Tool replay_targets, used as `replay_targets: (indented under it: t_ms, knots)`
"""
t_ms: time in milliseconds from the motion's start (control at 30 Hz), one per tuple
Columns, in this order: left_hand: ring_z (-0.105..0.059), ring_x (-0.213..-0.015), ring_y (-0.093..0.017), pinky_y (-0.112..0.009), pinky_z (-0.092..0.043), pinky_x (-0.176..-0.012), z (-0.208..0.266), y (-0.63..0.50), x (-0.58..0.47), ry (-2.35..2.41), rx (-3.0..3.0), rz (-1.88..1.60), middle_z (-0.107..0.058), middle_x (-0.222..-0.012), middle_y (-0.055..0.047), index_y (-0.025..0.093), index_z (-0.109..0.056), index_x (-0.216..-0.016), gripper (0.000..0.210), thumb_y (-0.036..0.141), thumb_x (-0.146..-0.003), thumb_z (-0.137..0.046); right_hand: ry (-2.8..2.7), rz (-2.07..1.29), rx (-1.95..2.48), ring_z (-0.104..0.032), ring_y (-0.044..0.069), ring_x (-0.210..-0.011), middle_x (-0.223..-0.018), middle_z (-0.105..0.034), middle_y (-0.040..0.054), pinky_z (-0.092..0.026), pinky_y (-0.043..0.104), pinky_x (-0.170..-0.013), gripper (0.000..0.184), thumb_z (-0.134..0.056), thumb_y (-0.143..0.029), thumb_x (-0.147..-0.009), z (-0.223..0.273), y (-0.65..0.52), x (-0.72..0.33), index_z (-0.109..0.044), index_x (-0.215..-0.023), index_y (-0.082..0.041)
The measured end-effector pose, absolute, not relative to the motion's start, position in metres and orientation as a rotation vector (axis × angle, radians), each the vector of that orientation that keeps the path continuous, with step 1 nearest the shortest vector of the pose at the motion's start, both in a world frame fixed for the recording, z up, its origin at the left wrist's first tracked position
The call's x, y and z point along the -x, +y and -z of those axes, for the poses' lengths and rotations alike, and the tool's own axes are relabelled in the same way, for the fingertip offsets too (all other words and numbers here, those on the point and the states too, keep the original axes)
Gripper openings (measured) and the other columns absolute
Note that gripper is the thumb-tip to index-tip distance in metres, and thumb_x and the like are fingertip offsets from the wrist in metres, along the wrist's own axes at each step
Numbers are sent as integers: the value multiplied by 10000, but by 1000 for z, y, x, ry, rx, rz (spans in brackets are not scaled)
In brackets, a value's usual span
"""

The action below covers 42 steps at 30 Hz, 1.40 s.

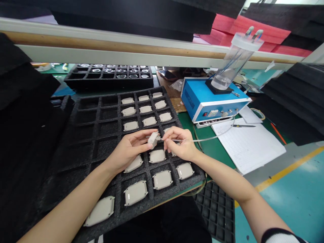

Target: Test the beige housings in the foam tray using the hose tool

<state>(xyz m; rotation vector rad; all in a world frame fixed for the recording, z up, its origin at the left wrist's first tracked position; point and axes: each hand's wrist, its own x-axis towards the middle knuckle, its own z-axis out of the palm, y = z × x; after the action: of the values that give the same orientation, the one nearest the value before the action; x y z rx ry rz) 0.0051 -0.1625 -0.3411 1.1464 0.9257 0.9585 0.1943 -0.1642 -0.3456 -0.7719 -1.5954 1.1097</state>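
Note:
Above a black foam tray (pixel 106 118), my left hand (pixel 129 148) grips a small beige watch case (pixel 153 140), tilted on its edge between thumb and fingers. My right hand (pixel 181 143) pinches the end of a clear thin tube (pixel 202 139), its tip at or close to the side of the case; whether they touch I cannot tell. In the tray's compartments lie several more beige watch cases (pixel 162 179), mostly toward the right and front. Compartments at the back left hold nothing. My hands partly cover some of the cases beneath them.
The tube runs to a blue box-shaped machine (pixel 217 98) carrying a clear cylinder (pixel 231 64). Written sheets (pixel 249 148) and a pen (pixel 243 126) lie right of it. Behind the tray stands another foam tray (pixel 108 79) with round watch parts. A shelf edge (pixel 121 50) crosses above.

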Motion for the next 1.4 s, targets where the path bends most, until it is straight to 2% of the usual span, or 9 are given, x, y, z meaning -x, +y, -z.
replay_targets:
  t_ms: [433, 733, 1133, 1400]
  knots:
    - [-625, -1082, -257, -373, -425, -1021, 341, -163, -5, 918, -1150, -958, -725, -1065, -57, 244, -734, -1002, 382, 241, -627, -809, -1596, -1098, 723, -528, 71, -423, -551, -602, -20, -413, 178, -442, 71, -525, -103, -729, 347, -164, -195, -572, -751, -152]
    - [-620, -1085, -259, -393, -424, -1026, 343, -162, -4, 910, -1167, -957, -718, -1083, -60, 238, -727, -1022, 397, 253, -633, -807, -1592, -1099, 757, -525, 70, -419, -545, -607, -24, -419, 179, -442, 50, -534, -133, -718, 346, -164, -194, -571, -736, -162]
    - [-618, -1073, -197, -301, -428, -1005, 345, -162, -3, 880, -1189, -940, -721, -1073, -11, 288, -723, -1019, 361, 259, -665, -791, -1587, -1104, 751, -530, 72, -418, -542, -603, -22, -419, 180, -441, 58, -524, -128, -719, 345, -165, -194, -571, -735, -158]
    - [-620, -1079, -210, -314, -428, -1008, 345, -161, -3, 880, -1199, -941, -716, -1092, -21, 285, -721, -1025, 370, 248, -664, -791, -1594, -1097, 753, -523, 72, -417, -543, -598, -24, -426, 186, -451, 46, -528, -134, -720, 345, -165, -194, -564, -733, -161]
